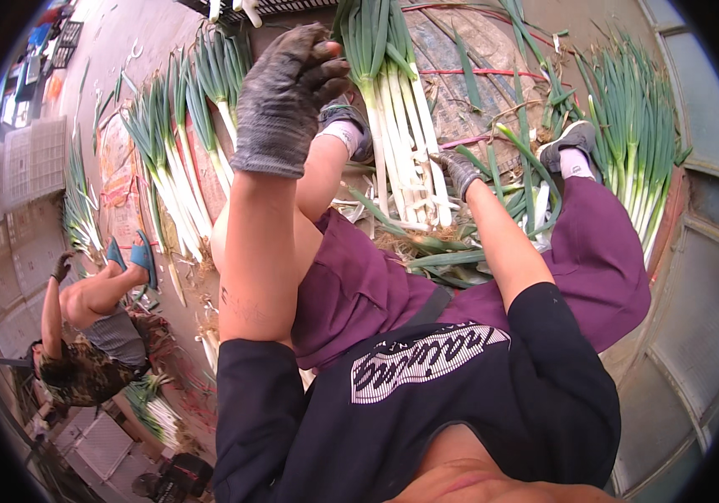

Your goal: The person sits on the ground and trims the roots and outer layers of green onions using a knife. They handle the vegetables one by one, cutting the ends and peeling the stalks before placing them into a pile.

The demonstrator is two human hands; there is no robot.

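A bundle of green onions (397, 138) lies before me, its leaves pointing away and its white stems and roots towards me. My left hand (296, 94), in a dark grey knit glove, is raised left of the leaves. Its fingers are loosely bent and a bare fingertip shows; I see nothing held in it. My right hand (458, 168), also gloved, is at the right edge of the white stems. Its fingertips reach the outermost stem, but whether they grip it is hidden. Loose leaves and peelings (460, 251) lie around the root ends.
More green onions lie left (164, 157) and right (633, 138) of my legs. A black plastic crate (284, 7) stands ahead. Red straps (491, 72) cross woven sacking (479, 38). Another person (95, 352) sits at the left, near stacked crates (36, 154). Glazed panels (699, 314) line the right.
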